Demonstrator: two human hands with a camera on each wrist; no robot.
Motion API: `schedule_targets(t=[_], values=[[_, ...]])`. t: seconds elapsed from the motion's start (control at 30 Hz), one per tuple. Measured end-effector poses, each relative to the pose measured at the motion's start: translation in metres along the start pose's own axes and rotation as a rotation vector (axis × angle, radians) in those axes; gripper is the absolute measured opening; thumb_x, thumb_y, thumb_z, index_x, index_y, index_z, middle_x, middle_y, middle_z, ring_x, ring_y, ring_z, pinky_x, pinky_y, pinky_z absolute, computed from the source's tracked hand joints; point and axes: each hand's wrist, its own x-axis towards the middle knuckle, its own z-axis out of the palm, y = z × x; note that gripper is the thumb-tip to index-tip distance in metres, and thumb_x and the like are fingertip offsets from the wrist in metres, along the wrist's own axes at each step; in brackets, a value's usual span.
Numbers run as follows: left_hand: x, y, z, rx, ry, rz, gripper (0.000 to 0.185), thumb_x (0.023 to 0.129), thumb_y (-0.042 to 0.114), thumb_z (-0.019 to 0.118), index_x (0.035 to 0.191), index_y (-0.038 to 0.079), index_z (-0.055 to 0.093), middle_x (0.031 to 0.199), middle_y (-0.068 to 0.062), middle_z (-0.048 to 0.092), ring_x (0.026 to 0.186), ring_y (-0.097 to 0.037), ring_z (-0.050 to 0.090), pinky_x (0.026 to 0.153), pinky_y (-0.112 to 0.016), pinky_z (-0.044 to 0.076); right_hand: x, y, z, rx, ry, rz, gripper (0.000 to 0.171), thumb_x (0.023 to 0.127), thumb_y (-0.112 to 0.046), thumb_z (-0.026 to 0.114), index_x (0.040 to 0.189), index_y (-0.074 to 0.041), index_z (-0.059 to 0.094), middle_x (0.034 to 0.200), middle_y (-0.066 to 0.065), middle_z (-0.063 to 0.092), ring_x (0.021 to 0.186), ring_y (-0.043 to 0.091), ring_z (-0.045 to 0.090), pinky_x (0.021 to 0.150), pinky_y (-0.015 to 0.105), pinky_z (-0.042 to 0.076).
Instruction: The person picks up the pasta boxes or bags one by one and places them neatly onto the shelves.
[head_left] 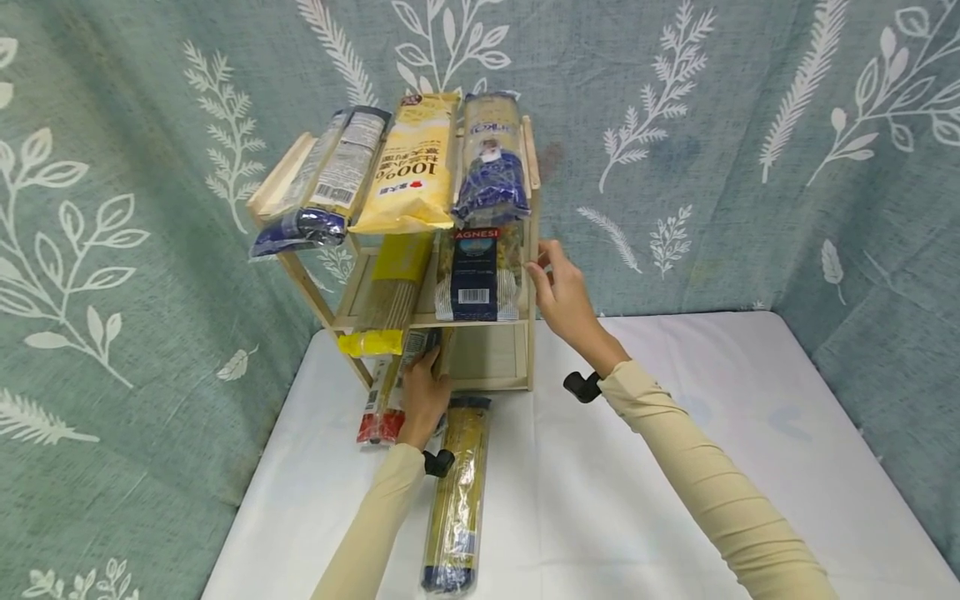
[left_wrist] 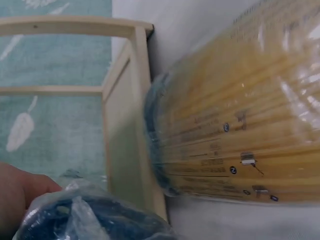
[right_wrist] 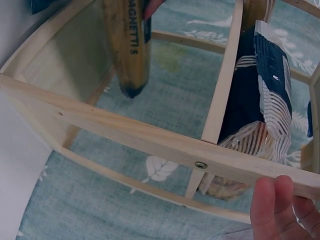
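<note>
My left hand (head_left: 424, 393) grips a clear bag of spaghetti (right_wrist: 125, 50) with dark blue ends, partly inside the lower tier of a wooden rack (head_left: 487, 384). Its crumpled blue end (left_wrist: 100, 220) shows beside my fingers in the left wrist view. Beside that hand lies a red-ended pasta pack (head_left: 381, 425), reaching out of the same tier. My right hand (head_left: 570, 304) holds the rack's right post at middle-tier height, fingertips on the wood. Close by on the middle tier stands an Agnesi pasta bag (head_left: 476, 275).
Three pasta packs lie on the top tier, including a yellow one (head_left: 412, 167). A yellow-ended spaghetti pack (head_left: 393, 287) juts out of the middle tier. Another long spaghetti pack (head_left: 459, 500) lies on the white table (head_left: 637, 517) in front. A leaf-patterned curtain (head_left: 675, 167) stands behind.
</note>
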Motion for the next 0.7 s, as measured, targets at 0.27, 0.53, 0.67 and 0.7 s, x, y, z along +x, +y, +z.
schedule_targets(t=[0.27, 0.53, 0.67, 0.7], values=[[0.010, -0.011, 0.014, 0.052, -0.056, -0.051, 0.055, 0.081, -0.004, 0.051, 0.136, 0.004, 0.051, 0.136, -0.026, 0.044, 0.122, -0.048, 0.038, 0.090, -0.061, 0.040, 0.000, 0.003, 0.000, -0.013, 0.000, 0.001, 0.027, 0.100, -0.017, 0.043, 0.120, 0.002, 0.043, 0.093, 0.017, 0.054, 0.053, 0.020, 0.055, 0.049, 0.031, 0.046], [0.017, -0.015, 0.021, 0.242, -0.133, -0.103, 0.061, 0.083, 0.005, 0.057, 0.142, 0.006, 0.042, 0.144, -0.030, 0.029, 0.130, -0.048, 0.027, 0.094, -0.071, 0.029, 0.002, 0.002, 0.000, -0.016, -0.008, 0.003, 0.027, 0.101, -0.017, 0.043, 0.120, 0.002, 0.042, 0.092, 0.016, 0.053, 0.052, 0.020, 0.053, 0.048, 0.031, 0.045], [0.016, -0.012, 0.024, 0.343, -0.257, -0.157, 0.069, 0.087, 0.018, 0.059, 0.149, 0.008, 0.029, 0.150, -0.032, 0.010, 0.135, -0.051, 0.011, 0.097, -0.073, 0.021, 0.000, 0.002, 0.000, -0.019, -0.008, 0.003, 0.029, 0.101, -0.020, 0.041, 0.120, 0.002, 0.043, 0.092, 0.016, 0.053, 0.054, 0.021, 0.053, 0.050, 0.032, 0.045], [0.015, -0.010, 0.024, 0.349, -0.272, -0.164, 0.070, 0.088, 0.019, 0.059, 0.149, 0.008, 0.028, 0.151, -0.032, 0.007, 0.136, -0.051, 0.009, 0.097, -0.073, 0.019, 0.000, 0.003, -0.001, -0.021, -0.006, 0.000, 0.031, 0.101, -0.023, 0.040, 0.120, 0.002, 0.043, 0.092, 0.017, 0.053, 0.055, 0.022, 0.053, 0.050, 0.032, 0.045]])
